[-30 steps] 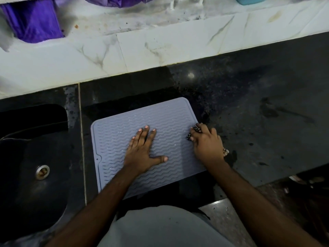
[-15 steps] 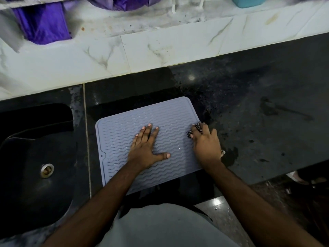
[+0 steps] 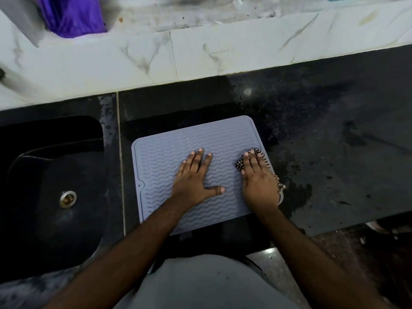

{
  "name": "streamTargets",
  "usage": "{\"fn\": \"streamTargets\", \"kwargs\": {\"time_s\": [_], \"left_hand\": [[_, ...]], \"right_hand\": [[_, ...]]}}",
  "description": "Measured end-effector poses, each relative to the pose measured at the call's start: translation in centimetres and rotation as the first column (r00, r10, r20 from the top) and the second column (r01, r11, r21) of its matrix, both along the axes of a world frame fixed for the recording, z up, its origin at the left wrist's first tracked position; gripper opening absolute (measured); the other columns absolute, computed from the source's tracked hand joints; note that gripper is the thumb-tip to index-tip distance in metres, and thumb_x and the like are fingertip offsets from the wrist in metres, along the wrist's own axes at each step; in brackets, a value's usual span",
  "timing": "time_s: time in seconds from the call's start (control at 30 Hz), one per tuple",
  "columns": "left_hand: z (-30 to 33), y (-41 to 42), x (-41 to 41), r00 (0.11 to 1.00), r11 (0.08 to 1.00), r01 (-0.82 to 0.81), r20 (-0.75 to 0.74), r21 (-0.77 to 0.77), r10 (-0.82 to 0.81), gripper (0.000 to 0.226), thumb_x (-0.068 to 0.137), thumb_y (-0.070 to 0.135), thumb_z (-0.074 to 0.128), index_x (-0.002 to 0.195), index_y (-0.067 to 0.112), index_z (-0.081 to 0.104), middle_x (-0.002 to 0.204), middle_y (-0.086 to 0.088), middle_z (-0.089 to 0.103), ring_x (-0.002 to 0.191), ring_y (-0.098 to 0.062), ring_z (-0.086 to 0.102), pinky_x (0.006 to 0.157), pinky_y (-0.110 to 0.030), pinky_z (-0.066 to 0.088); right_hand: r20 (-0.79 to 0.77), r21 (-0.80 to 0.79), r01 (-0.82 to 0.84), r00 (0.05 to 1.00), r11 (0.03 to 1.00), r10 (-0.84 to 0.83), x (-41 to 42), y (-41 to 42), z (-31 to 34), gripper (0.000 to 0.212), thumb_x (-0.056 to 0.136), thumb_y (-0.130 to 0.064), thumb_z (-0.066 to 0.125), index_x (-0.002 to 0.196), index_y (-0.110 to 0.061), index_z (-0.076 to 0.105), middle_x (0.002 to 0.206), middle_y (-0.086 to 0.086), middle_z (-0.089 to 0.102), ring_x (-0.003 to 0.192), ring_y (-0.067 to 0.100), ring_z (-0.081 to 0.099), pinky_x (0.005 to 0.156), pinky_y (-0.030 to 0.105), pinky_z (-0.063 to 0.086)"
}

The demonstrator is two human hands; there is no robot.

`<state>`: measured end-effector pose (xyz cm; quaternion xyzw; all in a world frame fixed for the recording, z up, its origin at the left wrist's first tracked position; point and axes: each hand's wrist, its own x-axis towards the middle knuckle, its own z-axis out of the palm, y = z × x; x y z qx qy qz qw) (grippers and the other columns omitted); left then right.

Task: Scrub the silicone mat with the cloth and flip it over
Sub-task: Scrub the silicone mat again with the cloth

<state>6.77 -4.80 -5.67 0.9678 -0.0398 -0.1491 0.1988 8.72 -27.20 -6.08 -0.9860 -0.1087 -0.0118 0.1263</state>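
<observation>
**Two hands on a ribbed silicone mat, cloth beneath the right**

The silicone mat [image 3: 169, 152], grey-lilac with wavy ridges, lies flat on the dark stone counter [image 3: 334, 141], its ribbed face up and its near edge close to the counter's front edge. The left hand [image 3: 196, 177] rests palm-down near the mat's middle, fingers straight and close together, thumb spread out toward the right hand. The right hand [image 3: 259, 180] lies palm-down over the mat's right edge, fingers straight and nearly together, pressing on the checked cloth [image 3: 258, 152]. The cloth shows beyond the fingertips, at the inner side of the index finger, and along the outer side of the hand, where it reaches just past the mat's edge onto the counter. To the left of the left hand, beyond the mat, a dark sink [image 3: 55, 186] with a metal drain [image 3: 68, 199] is set into the counter. Beyond both hands runs a white marble ledge [image 3: 223, 52] bearing a purple fabric [image 3: 73, 16].
</observation>
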Motion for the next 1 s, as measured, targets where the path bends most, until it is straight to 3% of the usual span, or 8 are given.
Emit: {"fn": "streamTargets", "kwargs": {"time_s": [0.13,0.23,0.37,0.5,0.63,0.8,0.9,1.0], "left_hand": [[-0.1,-0.1,0.1,1.000,1.000,0.010,0.007,0.013,-0.010,0.114,0.075,0.093,0.043,0.160,0.037,-0.008,0.169,0.005,-0.017,0.154,-0.017,-0.017,0.123,-0.042,-0.008],[-0.1,0.0,-0.1,1.000,1.000,0.009,0.005,0.014,-0.009,0.113,0.075,0.092,0.042,0.160,0.037,-0.009,0.169,0.004,-0.018,0.154,-0.018,-0.018,0.123,-0.042,-0.009],[-0.2,0.1,-0.2,1.000,1.000,0.014,0.007,0.006,-0.014,0.113,0.076,0.092,0.042,0.161,0.035,-0.008,0.169,0.003,-0.018,0.154,-0.018,-0.019,0.123,-0.042,-0.010],[0.6,0.6,0.3,0.997,0.998,0.056,-0.043,-0.002,-0.056,0.118,0.073,0.091,0.047,0.160,0.036,-0.012,0.168,0.004,-0.021,0.154,-0.018,-0.019,0.125,-0.046,-0.006],[1.5,2.1,1.0,0.981,0.988,0.154,-0.118,0.012,-0.151,0.126,0.068,0.089,0.059,0.160,0.037,-0.011,0.168,0.005,-0.021,0.154,-0.017,-0.016,0.123,-0.046,-0.001],[1.1,2.1,0.7,0.985,0.990,0.139,-0.104,0.006,-0.137,0.129,0.064,0.092,0.058,0.159,0.041,-0.013,0.166,0.010,-0.025,0.153,-0.014,-0.020,0.122,-0.046,-0.002],[1.1,2.2,0.9,0.986,0.992,0.126,-0.108,-0.005,-0.126,0.129,0.064,0.090,0.062,0.159,0.041,-0.011,0.166,0.011,-0.024,0.153,-0.013,-0.019,0.122,-0.045,-0.001],[0.9,2.1,1.2,0.984,0.990,0.138,-0.119,0.031,-0.134,0.126,0.068,0.081,0.067,0.159,0.041,-0.010,0.167,0.010,-0.022,0.154,-0.014,-0.016,0.123,-0.047,0.004]], "right_hand": [[-0.070,-0.015,0.061,0.996,0.998,-0.062,0.9,1.1,0.7,0.052,0.103,-0.026,0.035,0.149,-0.002,0.038,0.154,0.017,0.039,0.145,0.032,0.033,0.121,0.038,0.021],[-0.118,0.083,0.065,0.991,0.994,-0.055,0.5,0.2,1.7,0.053,0.103,-0.027,0.045,0.150,-0.003,0.038,0.154,0.015,0.040,0.144,0.030,0.035,0.119,0.037,0.022],[-0.031,0.012,0.116,0.993,0.993,-0.116,-1.3,-0.1,1.2,0.052,0.102,-0.032,0.049,0.150,-0.014,0.042,0.156,0.009,0.039,0.142,0.028,0.037,0.113,0.046,0.033],[-0.042,-0.042,0.107,0.993,0.993,-0.109,1.0,1.1,2.3,0.041,0.098,-0.021,0.053,0.135,-0.004,0.058,0.142,0.019,0.054,0.117,0.040,0.051,0.103,0.043,0.041],[0.009,0.012,0.153,0.988,0.988,-0.153,0.3,2.6,2.1,0.039,0.097,-0.021,0.058,0.131,-0.002,0.061,0.137,0.024,0.056,0.120,0.042,0.050,0.105,0.043,0.040],[0.018,-0.131,0.175,0.985,0.976,-0.174,-0.1,4.7,1.8,0.041,0.096,-0.016,0.053,0.128,0.008,0.059,0.131,0.031,0.057,0.124,0.042,0.054,0.111,0.048,0.036],[-0.039,-0.305,0.044,0.998,0.951,-0.058,-1.2,7.4,3.0,0.047,0.081,-0.016,0.066,0.118,0.013,0.062,0.117,0.032,0.064,0.114,0.043,0.059,0.101,0.051,0.044],[-0.110,-0.359,-0.030,0.994,0.933,-0.010,-2.3,9.7,3.7,0.044,0.083,-0.017,0.061,0.118,0.010,0.063,0.117,0.028,0.065,0.112,0.039,0.060,0.099,0.048,0.043]]}}
